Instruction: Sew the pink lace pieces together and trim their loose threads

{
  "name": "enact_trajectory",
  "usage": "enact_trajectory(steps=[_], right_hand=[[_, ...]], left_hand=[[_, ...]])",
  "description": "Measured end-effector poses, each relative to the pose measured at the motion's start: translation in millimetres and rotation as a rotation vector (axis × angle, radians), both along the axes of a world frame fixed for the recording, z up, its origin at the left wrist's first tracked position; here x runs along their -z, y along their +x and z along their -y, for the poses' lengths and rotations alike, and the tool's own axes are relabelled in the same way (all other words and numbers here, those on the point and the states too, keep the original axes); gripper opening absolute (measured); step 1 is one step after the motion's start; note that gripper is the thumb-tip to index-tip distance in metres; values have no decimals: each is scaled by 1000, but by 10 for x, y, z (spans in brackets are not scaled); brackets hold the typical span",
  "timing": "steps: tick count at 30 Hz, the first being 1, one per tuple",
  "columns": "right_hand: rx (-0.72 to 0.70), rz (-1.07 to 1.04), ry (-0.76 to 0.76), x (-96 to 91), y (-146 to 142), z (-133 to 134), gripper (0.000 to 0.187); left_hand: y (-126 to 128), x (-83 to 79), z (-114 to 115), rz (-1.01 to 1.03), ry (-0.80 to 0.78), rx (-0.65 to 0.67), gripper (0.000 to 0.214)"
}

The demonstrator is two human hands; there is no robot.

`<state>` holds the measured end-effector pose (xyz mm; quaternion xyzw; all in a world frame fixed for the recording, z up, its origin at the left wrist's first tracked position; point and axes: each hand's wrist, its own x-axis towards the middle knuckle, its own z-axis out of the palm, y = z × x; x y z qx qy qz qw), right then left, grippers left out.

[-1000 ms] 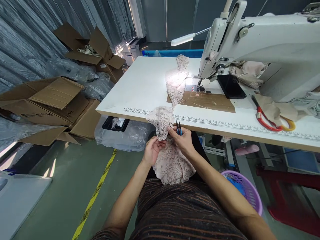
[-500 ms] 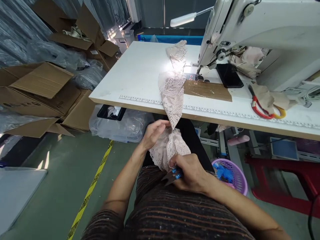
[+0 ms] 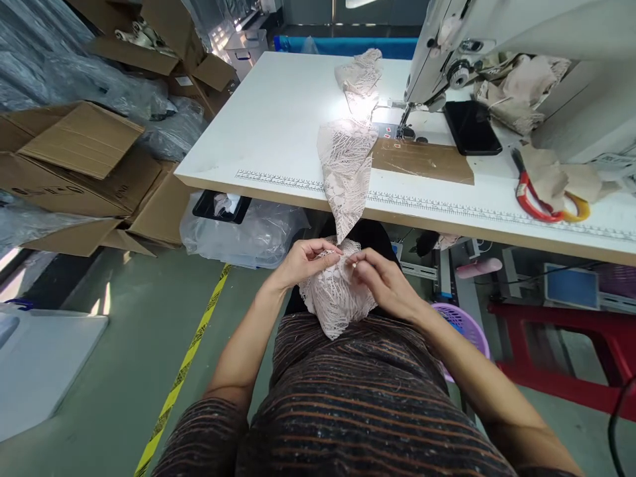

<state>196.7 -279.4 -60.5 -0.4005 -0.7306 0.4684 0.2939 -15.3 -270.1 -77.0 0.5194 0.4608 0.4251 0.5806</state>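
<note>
Pale pink lace fabric [image 3: 334, 301] lies bunched in my lap below the table edge. My left hand [image 3: 311, 260] pinches its upper left edge between thumb and fingers. On the opposite side, my right hand [image 3: 383, 277] has its fingers closed at the lace's upper right edge. A strip of joined lace pieces [image 3: 348, 159] runs down over the table and hangs to a point just above my fingers. The small snips seen earlier do not show; the right palm is turned away.
A sewing machine [image 3: 432, 73] stands on the white table [image 3: 278, 119], with a black phone [image 3: 472, 127] and red-and-yellow scissors [image 3: 541, 199] to its right. Cardboard boxes [image 3: 82, 142] are at the left. A purple basket [image 3: 464, 324] and red stool [image 3: 546, 358] stand at the right.
My right hand has moved up from the lower lace to its upper edge, and the blue-marked snips have gone from sight. My left fingers have closed on the lace, whose lower part now spreads downward.
</note>
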Motion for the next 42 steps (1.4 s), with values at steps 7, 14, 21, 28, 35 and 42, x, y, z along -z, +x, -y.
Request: enact_trajectory(steps=[7, 14, 21, 28, 35, 42], right_hand=[[21, 8, -97, 230, -126, -262, 59], [73, 34, 19, 193, -227, -316, 55], [17, 81, 9, 203, -182, -285, 52], [19, 140, 113, 196, -245, -307, 48], [239, -99, 99, 317, -144, -258, 41], [533, -244, 147, 333, -122, -284, 35]], left_hand=[[-39, 38, 14, -18, 8, 4, 27], [-52, 43, -10, -9, 5, 2, 19], [-69, 32, -36, 33, -29, 3, 15], [-72, -54, -27, -46, -103, 28, 23], [39, -36, -151, -96, -44, -130, 35], [214, -108, -253, 92, -112, -142, 32]])
